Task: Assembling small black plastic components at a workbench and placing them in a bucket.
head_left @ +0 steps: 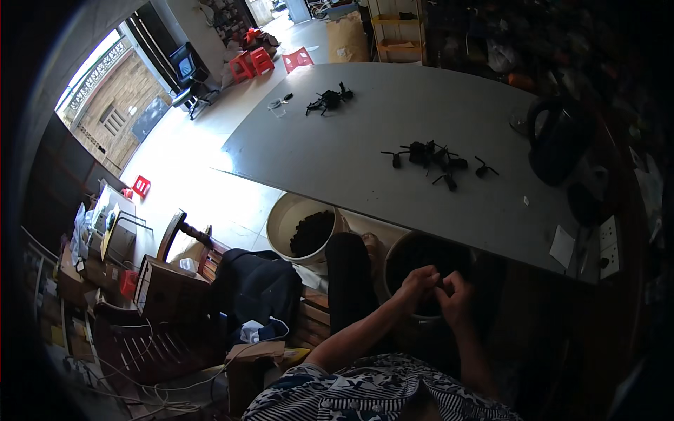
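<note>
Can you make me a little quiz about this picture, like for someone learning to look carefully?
1. True or false: both hands, the left hand and the right hand, are together over the dark bucket.
2. What is in the white bucket? A) water B) small dark pieces C) red stools
3. Fill in: the loose black parts lie on the grey ______.

Key: 1 true; 2 B; 3 table. Whether the fingers pinch something is too small and dark to tell.
</note>
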### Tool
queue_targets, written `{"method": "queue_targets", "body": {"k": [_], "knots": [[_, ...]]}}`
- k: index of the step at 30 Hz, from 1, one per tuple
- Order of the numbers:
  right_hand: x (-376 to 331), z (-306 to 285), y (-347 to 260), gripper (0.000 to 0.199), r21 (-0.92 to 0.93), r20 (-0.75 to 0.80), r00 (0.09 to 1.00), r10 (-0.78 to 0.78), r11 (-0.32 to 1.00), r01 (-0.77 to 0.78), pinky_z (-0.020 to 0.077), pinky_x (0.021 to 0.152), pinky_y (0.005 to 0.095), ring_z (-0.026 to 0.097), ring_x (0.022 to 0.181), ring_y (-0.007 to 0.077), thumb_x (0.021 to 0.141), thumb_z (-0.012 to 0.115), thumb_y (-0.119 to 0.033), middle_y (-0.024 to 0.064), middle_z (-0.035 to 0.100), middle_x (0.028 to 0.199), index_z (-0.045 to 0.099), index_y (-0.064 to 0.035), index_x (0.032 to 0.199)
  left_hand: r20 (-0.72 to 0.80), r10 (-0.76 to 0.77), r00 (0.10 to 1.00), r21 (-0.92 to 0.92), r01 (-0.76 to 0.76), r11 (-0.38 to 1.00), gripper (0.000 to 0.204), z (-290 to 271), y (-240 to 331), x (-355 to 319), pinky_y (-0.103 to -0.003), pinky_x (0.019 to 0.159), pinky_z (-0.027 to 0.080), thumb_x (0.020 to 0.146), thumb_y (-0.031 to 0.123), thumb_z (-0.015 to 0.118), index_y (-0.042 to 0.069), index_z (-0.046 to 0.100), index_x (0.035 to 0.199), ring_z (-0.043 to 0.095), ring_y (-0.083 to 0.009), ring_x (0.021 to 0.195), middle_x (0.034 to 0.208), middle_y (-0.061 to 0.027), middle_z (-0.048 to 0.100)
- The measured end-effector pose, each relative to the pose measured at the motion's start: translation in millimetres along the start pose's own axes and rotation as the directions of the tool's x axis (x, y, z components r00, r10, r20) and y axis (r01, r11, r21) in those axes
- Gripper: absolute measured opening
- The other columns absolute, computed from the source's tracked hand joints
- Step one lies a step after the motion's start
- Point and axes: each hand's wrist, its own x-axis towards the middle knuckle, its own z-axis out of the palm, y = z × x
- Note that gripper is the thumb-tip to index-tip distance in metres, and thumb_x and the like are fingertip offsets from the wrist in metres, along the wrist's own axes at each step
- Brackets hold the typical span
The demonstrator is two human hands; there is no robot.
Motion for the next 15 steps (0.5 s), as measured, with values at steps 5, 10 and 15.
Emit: {"method": "queue_targets", "body": {"k": [5,10,15], "knots": [[3,9,14,0.019,0.038,0.023,0.995,0.094,0.995,-0.095,0.0432,0.057,0.0291,0.054,0.061,0.0185,0.071,0.066,-0.009,0.008,0.053,0.068,0.048,-0.0039,0.076,-0.024,-0.04,0.999,-0.039,0.039,0.998,0.019,-4,-4,3,-0.019,0.04,0.027,0.089,0.023,0.05,0.014,0.046,0.073,0.037,-0.005,0.047,0.059,0.0057,0.04],[10,16,66,0.014,0.117,-0.036,0.917,0.397,0.913,-0.39,0.0402,0.055,0.0247,0.049,0.058,0.0105,0.086,0.052,-0.019,0.0023,0.051,0.065,0.054,-0.0062,0.081,-0.217,-0.103,0.971,0.048,0.115,0.992,0.017,-12,-22,29,-0.023,0.044,0.04,0.088,0.025,0.051,0.009,0.045,0.084,0.048,-0.01,0.053,0.067,-0.0008,0.046],[12,9,71,0.017,0.675,-0.006,0.886,0.464,0.655,-0.338,0.0391,0.053,0.0241,0.049,0.058,0.0112,0.087,0.048,-0.019,0.0033,0.054,0.065,0.057,-0.0045,0.085,-0.233,-0.003,0.973,0.162,0.042,0.986,0.021,-47,-49,60,-0.03,0.047,0.046,0.086,0.015,0.051,0.001,0.044,0.1,0.053,-0.0151,0.058,0.071,-0.0072,0.051]]}}
